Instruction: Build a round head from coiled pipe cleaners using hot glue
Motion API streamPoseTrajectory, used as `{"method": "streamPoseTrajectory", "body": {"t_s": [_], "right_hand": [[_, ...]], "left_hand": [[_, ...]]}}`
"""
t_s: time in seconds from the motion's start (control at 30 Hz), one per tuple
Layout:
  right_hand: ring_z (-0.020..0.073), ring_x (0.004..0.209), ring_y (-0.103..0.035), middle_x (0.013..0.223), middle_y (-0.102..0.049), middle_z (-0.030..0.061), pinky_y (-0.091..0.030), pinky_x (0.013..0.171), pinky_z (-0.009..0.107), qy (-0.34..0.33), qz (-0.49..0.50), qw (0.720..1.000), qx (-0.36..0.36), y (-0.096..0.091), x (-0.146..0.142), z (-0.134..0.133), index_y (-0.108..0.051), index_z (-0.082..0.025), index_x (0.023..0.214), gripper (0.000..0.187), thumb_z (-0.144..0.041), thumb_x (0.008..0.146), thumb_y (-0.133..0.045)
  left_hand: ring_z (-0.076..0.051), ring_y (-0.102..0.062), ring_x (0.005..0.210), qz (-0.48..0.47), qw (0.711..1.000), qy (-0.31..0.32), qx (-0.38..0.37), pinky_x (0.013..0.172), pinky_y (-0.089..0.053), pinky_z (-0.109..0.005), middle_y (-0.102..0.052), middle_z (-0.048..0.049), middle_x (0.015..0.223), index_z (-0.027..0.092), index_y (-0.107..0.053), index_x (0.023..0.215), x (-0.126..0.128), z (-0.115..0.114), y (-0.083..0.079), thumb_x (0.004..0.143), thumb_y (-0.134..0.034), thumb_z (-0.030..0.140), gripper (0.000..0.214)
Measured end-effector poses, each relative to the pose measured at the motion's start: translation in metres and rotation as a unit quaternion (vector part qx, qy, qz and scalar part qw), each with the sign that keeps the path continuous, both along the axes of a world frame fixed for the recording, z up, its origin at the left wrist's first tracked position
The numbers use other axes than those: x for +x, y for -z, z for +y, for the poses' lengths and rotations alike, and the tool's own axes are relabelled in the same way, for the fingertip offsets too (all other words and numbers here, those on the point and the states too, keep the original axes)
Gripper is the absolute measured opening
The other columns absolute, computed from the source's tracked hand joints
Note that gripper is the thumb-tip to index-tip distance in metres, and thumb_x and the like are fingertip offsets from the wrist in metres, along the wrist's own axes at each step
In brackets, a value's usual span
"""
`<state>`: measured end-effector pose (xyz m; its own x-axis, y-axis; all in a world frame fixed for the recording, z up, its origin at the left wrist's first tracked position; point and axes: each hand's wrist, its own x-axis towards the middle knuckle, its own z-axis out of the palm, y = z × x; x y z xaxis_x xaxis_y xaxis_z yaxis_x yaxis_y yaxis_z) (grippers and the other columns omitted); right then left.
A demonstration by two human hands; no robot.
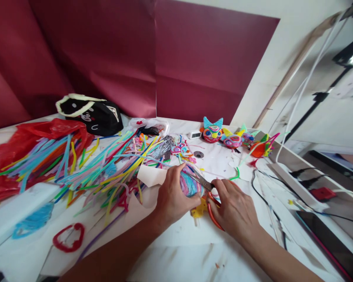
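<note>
Head view: cluttered white table (191, 252), maroon sheets (208, 62) behind; left grip (175, 196) holds striped ball (188, 185), right grip (237, 201) scissors (206, 184).

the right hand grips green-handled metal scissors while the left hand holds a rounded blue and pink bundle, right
Not quite: the head view shows orange-handled metal scissors in the right hand, not green. The left hand does hold the rounded blue and pink bundle.

Room over the tabletop (184, 254) between forearms (126, 243), but scissors (206, 183) ahead, pipe cleaners (106, 162) left, black cable (278, 216) right.
</note>
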<state>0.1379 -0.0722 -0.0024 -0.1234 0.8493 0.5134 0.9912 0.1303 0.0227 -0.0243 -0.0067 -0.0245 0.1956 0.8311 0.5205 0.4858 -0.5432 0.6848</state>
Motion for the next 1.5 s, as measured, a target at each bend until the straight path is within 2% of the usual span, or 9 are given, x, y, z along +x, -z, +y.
{"method": "streamPoseTrajectory", "body": {"t_s": [0.2,0.33,0.47,0.8,0.93,1.03,1.13,1.37,1.5], "right_hand": [[0.0206,0.072,-0.06,0.08,-0.063,0.0028,-0.036,0.06,0.028,-0.004,-0.005,1.0,-0.004,-0.002,0.0,0.0,-0.055,-0.02,0.09,0.011,-0.026,0.08,-0.056],[0.0187,0.066,-0.059,0.075,-0.063,0.0023,-0.032,0.056,0.026,0.0,-0.014,1.0,0.01,0.002,0.0,0.0,-0.055,-0.02,0.084,0.007,-0.026,0.082,-0.055],[0.0167,0.059,-0.057,0.071,-0.063,0.0019,-0.028,0.053,0.025,0.001,-0.028,0.999,0.024,0.007,0.002,0.002,-0.055,-0.02,0.082,0.012,-0.03,0.086,-0.052],[0.0152,0.052,-0.057,0.061,-0.059,-0.0009,-0.025,0.048,0.025,-0.017,-0.035,0.998,0.05,0.01,0.004,0.005,-0.052,-0.02,0.077,0.013,-0.028,0.086,-0.053],[0.0172,0.058,-0.06,0.07,-0.063,0.0002,-0.029,0.05,0.025,-0.022,-0.002,1.0,0.008,0.005,0.003,0.005,-0.053,-0.02,0.082,0.007,-0.026,0.083,-0.056],[0.0197,0.068,-0.063,0.08,-0.065,0.0021,-0.034,0.053,0.025,-0.012,0.027,0.999,-0.042,-0.002,0.002,0.004,-0.054,-0.02,0.089,0.009,-0.025,0.082,-0.055],[0.021,0.073,-0.063,0.085,-0.065,0.003,-0.037,0.057,0.026,-0.007,0.048,0.997,-0.062,-0.006,0.001,0.003,-0.054,-0.02,0.091,0.011,-0.023,0.08,-0.054],[0.0204,0.069,-0.064,0.085,-0.065,0.0032,-0.038,0.056,0.027,-0.007,0.084,0.995,-0.046,-0.011,0.006,0.004,-0.053,-0.021,0.094,0.013,-0.026,0.083,-0.05],[0.0187,0.057,-0.061,0.076,-0.064,0.0025,-0.036,0.053,0.027,0.028,0.088,0.995,-0.029,-0.019,0.02,0.005,-0.054,-0.021,0.094,0.016,-0.033,0.085,-0.047]], "left_hand": [[-0.027,-0.053,0.119,0.005,1.0,0.002,-0.004,0.1,-0.047,-0.043,-0.054,-0.0105,0.124,0.021,-0.041,0.129,0.0,-0.001,-0.002,0.061,-0.07,0.023,0.074],[-0.028,-0.053,0.119,0.006,1.0,0.005,-0.01,0.101,-0.047,-0.044,-0.054,-0.0107,0.124,0.02,-0.041,0.13,0.0,-0.003,-0.002,0.061,-0.07,0.023,0.075],[-0.028,-0.052,0.12,0.004,1.0,0.007,-0.012,0.1,-0.047,-0.044,-0.053,-0.0109,0.125,0.021,-0.04,0.13,0.0,-0.004,-0.001,0.06,-0.07,0.023,0.077],[-0.027,-0.053,0.119,0.011,1.0,0.006,-0.022,0.099,-0.048,-0.043,-0.053,-0.0097,0.125,0.022,-0.04,0.132,0.0,-0.002,0.001,0.06,-0.069,0.022,0.077],[-0.027,-0.052,0.12,0.008,1.0,0.007,-0.019,0.1,-0.047,-0.042,-0.053,-0.0095,0.125,0.022,-0.04,0.132,0.0,-0.002,0.0,0.06,-0.07,0.022,0.077],[-0.027,-0.052,0.12,0.009,1.0,0.008,-0.021,0.1,-0.047,-0.043,-0.053,-0.0097,0.125,0.022,-0.04,0.131,0.0,-0.003,-0.001,0.06,-0.07,0.022,0.077],[-0.027,-0.052,0.121,0.015,1.0,0.01,-0.019,0.1,-0.047,-0.043,-0.052,-0.0096,0.126,0.022,-0.04,0.132,0.0,-0.003,-0.001,0.06,-0.07,0.022,0.078],[-0.027,-0.051,0.121,0.017,1.0,0.018,-0.001,0.1,-0.046,-0.042,-0.051,-0.0102,0.128,0.022,-0.038,0.133,0.0,0.0,0.004,0.06,-0.071,0.024,0.079],[-0.028,-0.051,0.12,-0.003,0.999,0.035,0.002,0.1,-0.045,-0.042,-0.052,-0.011,0.129,0.022,-0.039,0.131,-0.001,0.002,0.007,0.06,-0.071,0.023,0.079]]}}
